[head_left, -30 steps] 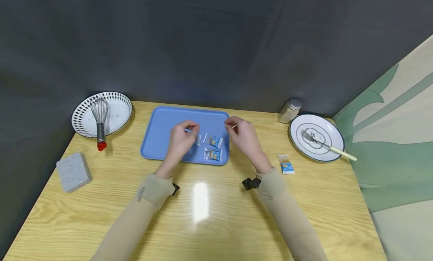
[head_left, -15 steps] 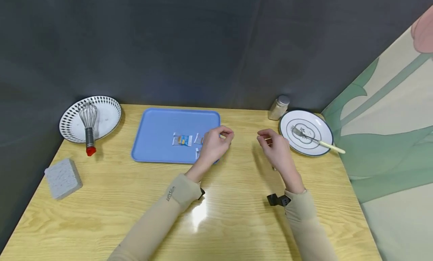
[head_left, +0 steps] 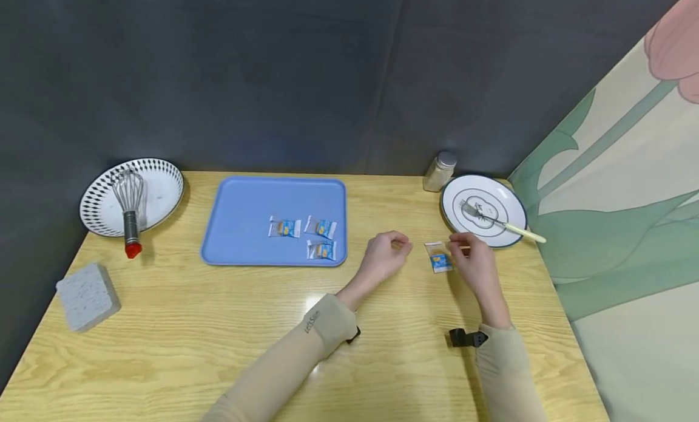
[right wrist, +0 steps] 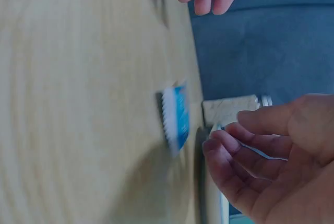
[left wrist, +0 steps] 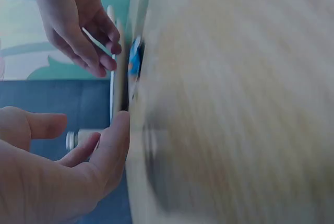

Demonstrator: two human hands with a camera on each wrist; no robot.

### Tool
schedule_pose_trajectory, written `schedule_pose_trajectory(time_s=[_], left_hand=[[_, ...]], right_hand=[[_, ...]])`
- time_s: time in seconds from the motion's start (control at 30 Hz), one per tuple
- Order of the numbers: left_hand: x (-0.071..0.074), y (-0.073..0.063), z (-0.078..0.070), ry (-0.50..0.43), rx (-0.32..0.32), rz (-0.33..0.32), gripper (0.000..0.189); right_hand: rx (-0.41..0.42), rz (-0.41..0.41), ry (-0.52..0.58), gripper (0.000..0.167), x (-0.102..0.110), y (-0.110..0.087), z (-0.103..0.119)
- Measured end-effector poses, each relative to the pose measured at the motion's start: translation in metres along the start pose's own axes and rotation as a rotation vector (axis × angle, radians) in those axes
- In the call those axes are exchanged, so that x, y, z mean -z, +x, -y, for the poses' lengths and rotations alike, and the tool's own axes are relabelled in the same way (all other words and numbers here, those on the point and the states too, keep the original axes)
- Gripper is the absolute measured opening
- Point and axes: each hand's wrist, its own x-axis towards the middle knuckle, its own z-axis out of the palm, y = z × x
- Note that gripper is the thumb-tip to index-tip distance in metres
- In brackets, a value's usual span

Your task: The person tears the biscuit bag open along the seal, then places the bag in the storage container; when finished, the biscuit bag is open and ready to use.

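A small blue-and-clear wrapped snack packet (head_left: 439,258) lies on the table between the two hands. My right hand (head_left: 477,269) is just to its right, thumb and fingers loosely bent with nothing between them. To the packet's left hovers my left hand (head_left: 381,258), empty too, its thumb apart from the fingers in the left wrist view. The right wrist view shows the packet (right wrist: 177,117) beyond the right fingertips, flat on the wood. Three similar packets (head_left: 285,228) rest in the right half of a blue tray (head_left: 246,206).
Behind the right hand stands a white plate (head_left: 459,188) bearing a fork (head_left: 499,221), with a shaker jar (head_left: 439,172) beside it. On the left are a patterned plate (head_left: 169,194), a whisk (head_left: 130,209) across it, and a grey sponge-like block (head_left: 88,297).
Both hands have moved right, from over the tray to either side of the loose packet. The three tray packets are now uncovered. The head view has shifted somewhat.
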Motion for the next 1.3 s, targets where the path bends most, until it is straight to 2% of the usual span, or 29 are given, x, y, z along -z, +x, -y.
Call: schedule_pose_trajectory(time_s=[0.23,0.43,0.63,0.77,0.9,1.0,1.13,1.3], left_hand=[[-0.03,0.0,-0.005,-0.052,0.075,0.051,0.039],[-0.045,0.0,-0.007,-0.105,0.109,0.071,0.044],[-0.053,-0.003,-0.008,-0.15,0.121,0.11,0.048],[-0.054,-0.003,-0.007,-0.166,0.097,0.109,0.047],[-0.051,-0.003,-0.007,-0.191,0.056,0.073,0.044],[-0.048,-0.003,-0.006,-0.207,0.032,0.05,0.043],[-0.039,-0.005,-0.003,-0.204,0.036,0.047,0.041],[-0.026,-0.004,0.001,-0.232,0.013,0.042,0.039]], right_hand=[[-0.117,0.102,-0.009,0.021,-0.002,-0.006,-0.012],[-0.111,0.107,-0.016,0.023,-0.006,-0.005,-0.011],[-0.117,0.165,-0.012,0.029,-0.009,-0.004,-0.008],[-0.112,0.173,0.007,0.029,-0.011,-0.005,-0.008],[-0.147,0.141,0.064,0.031,-0.015,-0.009,-0.007],[-0.192,0.097,0.139,0.033,-0.018,-0.012,-0.004],[-0.228,0.052,0.276,0.038,-0.022,-0.016,0.003],[-0.234,0.071,0.411,0.042,-0.024,-0.018,0.012]])
